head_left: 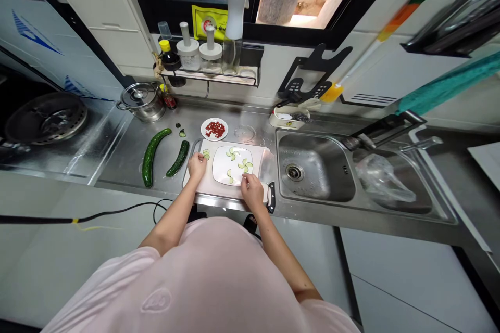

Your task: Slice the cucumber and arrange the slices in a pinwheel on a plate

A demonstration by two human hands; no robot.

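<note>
Two cucumber whorls (245, 163) look complete, third whorl (230, 179) partial; I cannot tell whether left grip (202, 158) or right grip (245, 178) holds something.

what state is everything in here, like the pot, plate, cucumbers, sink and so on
Plate, holding cucumber slices in curved patterns
Small dish, holding chopped red pieces
Long cucumber, unpeeled
Short cucumber, unpeeled
Pot, lid on
Dark sauce bottle, yellow cap on
Left sink basin, wet, no standing water
Plastic bag, crumpled
Left hand, fingers bent
Right hand, fingers bent
</note>
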